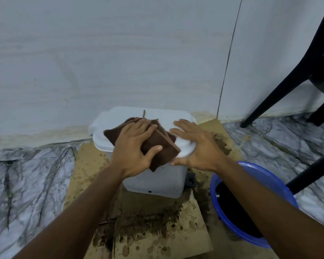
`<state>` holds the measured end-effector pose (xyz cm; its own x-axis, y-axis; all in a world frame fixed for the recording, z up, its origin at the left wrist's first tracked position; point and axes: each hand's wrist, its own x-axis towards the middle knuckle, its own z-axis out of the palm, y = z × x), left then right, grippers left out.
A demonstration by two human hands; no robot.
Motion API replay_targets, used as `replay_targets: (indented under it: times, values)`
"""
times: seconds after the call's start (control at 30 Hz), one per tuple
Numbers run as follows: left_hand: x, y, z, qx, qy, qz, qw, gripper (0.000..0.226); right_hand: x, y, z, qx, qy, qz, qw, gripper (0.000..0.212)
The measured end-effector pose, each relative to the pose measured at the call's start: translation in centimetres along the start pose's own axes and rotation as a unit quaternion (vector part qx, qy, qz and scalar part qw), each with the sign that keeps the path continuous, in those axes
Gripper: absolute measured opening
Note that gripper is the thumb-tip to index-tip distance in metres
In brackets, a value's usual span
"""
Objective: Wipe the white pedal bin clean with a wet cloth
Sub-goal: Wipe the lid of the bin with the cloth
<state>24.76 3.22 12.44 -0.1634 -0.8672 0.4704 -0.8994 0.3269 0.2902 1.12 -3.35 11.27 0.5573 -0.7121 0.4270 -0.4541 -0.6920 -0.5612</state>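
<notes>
Below, stained cardboard (pixel 157 221), marble floor (pixel 36 184); left hand (pixel 133 146) flat on cloth (pixel 165 141), right hand (pixel 198 146) spread.

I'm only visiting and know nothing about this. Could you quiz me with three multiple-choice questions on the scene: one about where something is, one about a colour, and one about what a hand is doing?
1. Where does the cloth lie?
A) on the floor tiles
B) on the white pedal bin, over its lid
C) draped over a chair

2. What colour is the basin beside the bin?
A) red
B) green
C) blue

3. What is the left hand doing?
A) pressing flat on the cloth
B) hanging idle
C) clenched in a fist

Answers:
1 B: the cloth is spread across the lid.
2 C: its rim and wall are blue.
3 A: its fingers lie straight on the cloth, while the right hand rests on the lid.
</notes>
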Motion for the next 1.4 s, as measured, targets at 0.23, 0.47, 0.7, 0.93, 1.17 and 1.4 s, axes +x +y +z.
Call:
replay_targets:
  times: [0.23, 0.47, 0.7, 0.93, 1.17, 1.4]
  values:
    - [1.4, 3.4, 1.0, 0.020, -0.038, 0.018, 0.999, 0.073, -0.1, 0.2, -0.8, 0.015, -0.001, -0.029, 0.999, 0.090]
    - [-0.3, -0.5, -2.1, 0.030, -0.047, -0.049, 0.997, 0.080, 0.1, -0.4, -1.4, -0.003, -0.002, 0.007, 1.000, 0.095]
    - [2.0, 5.8, 1.6, 0.066, -0.027, 0.004, 0.997, 0.074, -0.3, 0.2, -1.2, 0.007, 0.022, -0.012, 1.000, 0.088]
    - [0.4, 0.9, -1.2, 0.042, -0.017, 0.019, 0.999, 0.073, 0.2, 0.1, -1.5, -0.006, -0.010, -0.011, 1.000, 0.094]
    - [0.7, 3.5, 0.6, 0.074, 0.003, -0.001, 0.997, 0.072, 0.9, -0.1, -1.7, -0.025, 0.002, -0.054, 0.998, 0.076]
    - [0.6, 3.4, 0.8, 0.046, -0.002, 0.013, 0.999, 0.073, 0.9, -0.5, -2.1, -0.013, 0.022, -0.091, 0.996, 0.064]
